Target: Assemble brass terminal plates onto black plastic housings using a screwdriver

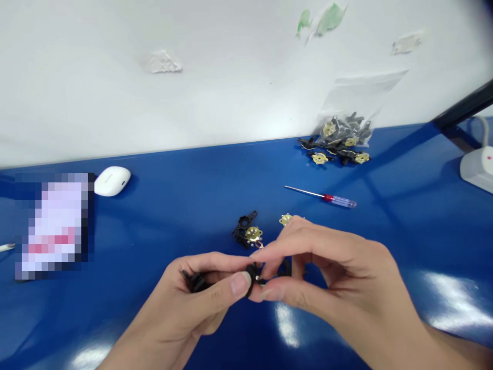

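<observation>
Between thumb and fingers, my left hand [208,298] grips a small black plastic part [251,280]; another black piece [195,281] shows in its palm. My right hand [327,272] pinches at the right side of the same part, where a tiny silvery spot shows. More black plastic is partly visible under the right fingers, and I cannot make out its shape. Just beyond the hands lie a black plastic bracket [245,222] and a gold-coloured metal disc [253,235]. A second gold disc [285,220] is partly hidden behind my right hand.
A screwdriver [335,200] with a clear and red handle lies farther back. Against the wall, a clear bag [358,97] and a pile of black and gold parts [335,151] sit. At left are a white case [113,181] and a blurred-out device [57,221]; a white object [477,167] stands right.
</observation>
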The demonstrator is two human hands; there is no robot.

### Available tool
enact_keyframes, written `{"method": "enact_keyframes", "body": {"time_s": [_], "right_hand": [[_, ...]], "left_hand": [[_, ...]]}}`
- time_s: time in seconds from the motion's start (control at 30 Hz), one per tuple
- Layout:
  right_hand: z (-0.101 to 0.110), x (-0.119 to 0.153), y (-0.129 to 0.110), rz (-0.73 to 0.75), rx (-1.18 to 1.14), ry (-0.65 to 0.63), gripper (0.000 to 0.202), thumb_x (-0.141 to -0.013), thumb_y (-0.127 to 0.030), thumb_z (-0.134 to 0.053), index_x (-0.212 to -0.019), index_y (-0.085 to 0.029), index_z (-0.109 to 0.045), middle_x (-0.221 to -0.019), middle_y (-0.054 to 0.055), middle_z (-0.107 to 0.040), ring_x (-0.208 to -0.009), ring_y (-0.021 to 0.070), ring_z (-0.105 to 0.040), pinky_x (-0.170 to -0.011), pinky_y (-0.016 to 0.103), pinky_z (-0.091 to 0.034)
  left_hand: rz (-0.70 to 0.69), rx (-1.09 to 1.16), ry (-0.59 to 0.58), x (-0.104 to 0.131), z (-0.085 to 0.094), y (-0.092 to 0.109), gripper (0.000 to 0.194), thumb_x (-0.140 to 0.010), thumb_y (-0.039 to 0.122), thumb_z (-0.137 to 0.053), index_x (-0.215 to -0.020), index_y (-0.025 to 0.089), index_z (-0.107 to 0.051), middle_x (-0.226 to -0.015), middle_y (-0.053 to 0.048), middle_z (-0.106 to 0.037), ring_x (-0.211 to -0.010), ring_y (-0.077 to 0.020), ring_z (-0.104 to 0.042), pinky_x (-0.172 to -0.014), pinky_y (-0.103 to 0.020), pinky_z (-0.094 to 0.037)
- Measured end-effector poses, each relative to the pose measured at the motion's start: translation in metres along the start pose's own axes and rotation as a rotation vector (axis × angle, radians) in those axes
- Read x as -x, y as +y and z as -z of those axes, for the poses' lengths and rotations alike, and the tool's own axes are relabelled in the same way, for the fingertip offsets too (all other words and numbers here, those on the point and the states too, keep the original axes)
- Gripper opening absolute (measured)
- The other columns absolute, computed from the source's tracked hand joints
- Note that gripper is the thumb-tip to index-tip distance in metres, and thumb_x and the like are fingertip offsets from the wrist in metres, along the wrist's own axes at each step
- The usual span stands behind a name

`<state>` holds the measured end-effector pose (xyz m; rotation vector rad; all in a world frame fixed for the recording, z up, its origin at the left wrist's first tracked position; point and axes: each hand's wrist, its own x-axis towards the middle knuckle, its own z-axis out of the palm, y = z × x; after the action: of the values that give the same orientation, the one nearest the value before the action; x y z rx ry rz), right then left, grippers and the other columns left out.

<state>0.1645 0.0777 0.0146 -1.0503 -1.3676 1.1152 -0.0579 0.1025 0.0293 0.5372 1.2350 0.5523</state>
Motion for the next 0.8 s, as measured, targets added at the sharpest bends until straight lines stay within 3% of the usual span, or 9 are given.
{"method": "enact_keyframes", "body": {"time_s": [0.27,0.4,0.5,0.63,0.8], "right_hand": [[-0.001,0.0,-0.003,-0.094,-0.018,-0.027,0.024,-0.1,-0.019,-0.096,-0.115,-0.037,-0.095,-0.087,-0.007,-0.091,-0.078,0.0141,-0.076,-0.063,0.025,-0.062],[0.0,0.001,-0.001,-0.038,-0.009,-0.046,0.025,-0.1,-0.019,-0.097,-0.119,-0.035,-0.094,-0.088,-0.006,-0.09,-0.081,0.0147,-0.077,-0.067,0.027,-0.065],[0.002,0.002,0.0,0.052,0.086,-0.066,0.025,-0.103,-0.021,-0.096,-0.124,-0.034,-0.093,-0.094,-0.006,-0.088,-0.08,0.0119,-0.075,-0.082,0.032,-0.067],[0.009,0.002,-0.003,0.219,0.254,-0.104,0.016,-0.11,-0.023,-0.089,-0.126,-0.024,-0.092,-0.098,-0.003,-0.085,-0.086,0.0105,-0.076,-0.093,0.033,-0.065],[0.021,0.0,-0.014,0.336,0.421,-0.194,0.014,-0.115,-0.021,-0.08,-0.125,-0.022,-0.091,-0.101,0.001,-0.086,-0.085,0.0116,-0.077,-0.079,0.028,-0.068]], "left_hand": [[-0.013,-0.045,-0.039,0.0,0.001,-0.001,0.033,-0.068,0.055,-0.118,-0.078,0.031,-0.098,-0.071,-0.003,-0.078,-0.064,-0.0115,-0.035,-0.056,-0.024,-0.025],[-0.037,-0.097,0.023,0.003,-0.005,0.002,0.027,-0.068,0.048,-0.117,-0.068,0.033,-0.095,-0.061,0.001,-0.068,-0.062,-0.012,-0.036,-0.057,-0.025,-0.029],[-0.062,-0.075,0.037,0.006,-0.01,0.006,0.026,-0.063,0.039,-0.119,-0.064,0.037,-0.093,-0.063,0.002,-0.072,-0.062,-0.0125,-0.039,-0.059,-0.027,-0.036],[-0.118,-0.04,-0.051,0.004,-0.009,0.007,0.028,-0.065,0.037,-0.12,-0.061,0.039,-0.092,-0.067,0.002,-0.073,-0.068,-0.0145,-0.05,-0.071,-0.029,-0.05],[-0.157,-0.05,-0.319,-0.006,0.011,-0.003,0.018,-0.08,0.045,-0.115,-0.078,0.038,-0.098,-0.078,0.001,-0.076,-0.078,-0.0139,-0.066,-0.077,-0.025,-0.054]]}}
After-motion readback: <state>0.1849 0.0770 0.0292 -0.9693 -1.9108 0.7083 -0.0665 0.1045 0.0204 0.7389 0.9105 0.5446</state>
